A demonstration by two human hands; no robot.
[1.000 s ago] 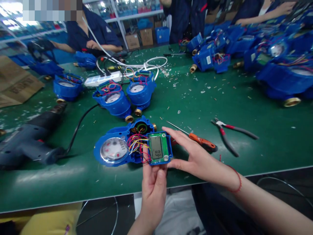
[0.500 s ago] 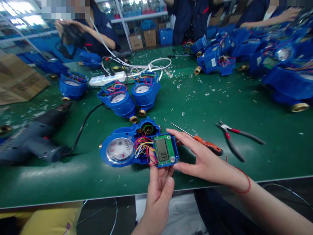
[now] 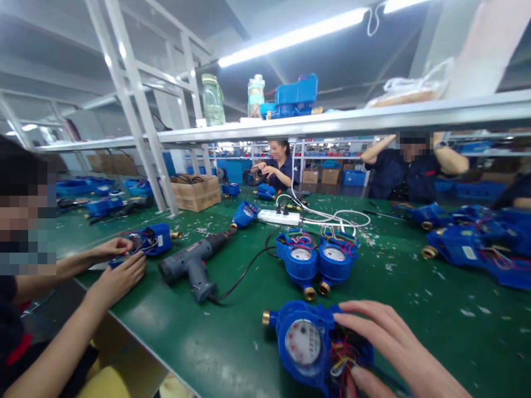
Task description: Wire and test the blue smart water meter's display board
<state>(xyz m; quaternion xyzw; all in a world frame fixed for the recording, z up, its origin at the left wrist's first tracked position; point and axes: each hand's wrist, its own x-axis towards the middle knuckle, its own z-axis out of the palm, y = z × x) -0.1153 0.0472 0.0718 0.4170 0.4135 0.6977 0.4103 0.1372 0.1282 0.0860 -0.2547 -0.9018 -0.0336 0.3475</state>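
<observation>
A blue water meter (image 3: 302, 344) with a round dial and a brass fitting lies on the green table near its front edge. Its side housing is open, and red, yellow and white wires (image 3: 342, 356) show there. My right hand (image 3: 394, 345) reaches in from the lower right, fingertips on the meter's upper edge and thumb low by the wires, gripping it over the open side. That hand covers much of the housing, and the display board cannot be made out. My left hand is out of the picture.
A grey heat gun (image 3: 197, 265) with a black cord lies to the left. Two open meters (image 3: 299, 262) stand ahead, before a white power strip (image 3: 279, 216). More blue meters (image 3: 460, 243) are piled at right. A co-worker's hands (image 3: 120, 276) handle another meter at left. A shelf (image 3: 332, 122) crosses overhead.
The view has swung up and to the left, bringing in the shelf and the co-worker at left. My left hand has gone out of view, and the display board no longer shows.
</observation>
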